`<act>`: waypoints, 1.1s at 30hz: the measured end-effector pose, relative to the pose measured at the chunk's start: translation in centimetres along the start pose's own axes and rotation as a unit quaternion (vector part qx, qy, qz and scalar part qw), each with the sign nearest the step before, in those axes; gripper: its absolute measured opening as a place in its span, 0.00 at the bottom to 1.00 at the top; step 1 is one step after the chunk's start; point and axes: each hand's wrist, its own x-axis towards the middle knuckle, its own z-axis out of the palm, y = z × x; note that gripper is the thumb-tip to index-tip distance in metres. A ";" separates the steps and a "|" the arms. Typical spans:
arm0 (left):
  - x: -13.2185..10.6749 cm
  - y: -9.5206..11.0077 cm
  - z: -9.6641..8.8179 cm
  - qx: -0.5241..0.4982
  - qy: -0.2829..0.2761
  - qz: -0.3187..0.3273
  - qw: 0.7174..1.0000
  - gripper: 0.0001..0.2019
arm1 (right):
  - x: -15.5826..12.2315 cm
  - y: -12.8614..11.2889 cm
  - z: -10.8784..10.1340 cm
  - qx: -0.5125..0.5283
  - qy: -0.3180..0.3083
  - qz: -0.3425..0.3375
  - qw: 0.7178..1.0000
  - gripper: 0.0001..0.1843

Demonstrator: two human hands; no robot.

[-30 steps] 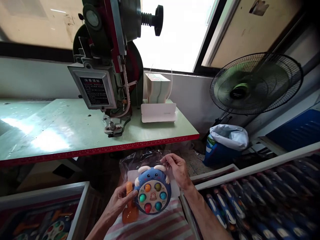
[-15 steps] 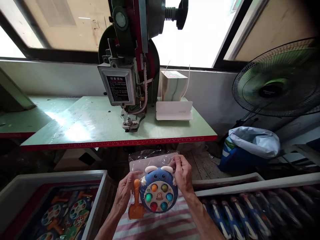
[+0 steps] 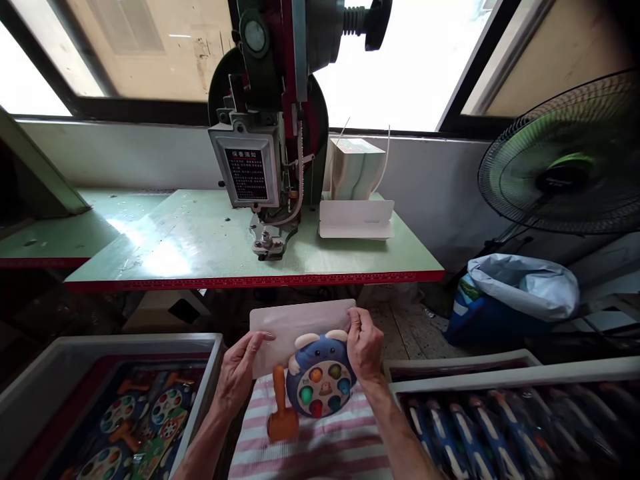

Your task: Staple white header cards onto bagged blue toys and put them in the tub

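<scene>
A pale card (image 3: 285,320) is held up in front of me below the table edge. My left hand (image 3: 237,370) pinches its left side between thumb and fingers. At its upper right corner, my right hand (image 3: 366,343) is closed with the thumb on the front. Below the card hangs a round blue animal-faced toy (image 3: 323,383) with white ears and several coloured buttons. An orange toy hammer (image 3: 283,423) is to its left, tilted slightly. Clear plastic wrapping around them showed earlier; now it is hard to make out. Striped cloth lies beneath.
A green machine (image 3: 267,167) stands on the red-edged table (image 3: 200,257). Folded white cards (image 3: 356,220) and a card stack (image 3: 356,170) lie to its right. Crates of packed toys flank me, left (image 3: 210,373) and right (image 3: 480,377). A fan (image 3: 555,173) and sack (image 3: 520,287) are at right.
The card now shows fully above the toy, and my left hand has moved up and left onto its side. The toy and hammer have tilted and swung slightly right. The view shifted a little left.
</scene>
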 end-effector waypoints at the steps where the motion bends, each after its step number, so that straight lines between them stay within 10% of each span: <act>1: 0.1 -0.1 -0.3 -0.013 -0.004 -0.001 1.000 0.22 | -0.2 0.2 0.6 -0.020 0.005 -0.011 1.000 0.29; 14: 0.0 -3.2 -1.8 -0.094 0.063 -0.050 0.992 0.25 | -2.1 0.9 6.1 -0.049 -0.070 -0.088 0.992 0.27; 24: 1.5 -3.5 -4.7 -0.077 0.040 0.016 0.996 0.16 | 1.1 -0.4 3.6 0.161 -0.153 -0.057 0.973 0.19; 30: 2.5 -0.7 -5.9 -0.155 -0.042 -0.003 0.987 0.27 | 2.2 0.3 3.1 0.224 -0.246 0.013 0.943 0.19; 33: 2.8 -1.0 -4.8 -0.234 0.011 -0.013 0.972 0.35 | 1.8 0.4 3.0 0.223 -0.233 0.049 0.945 0.21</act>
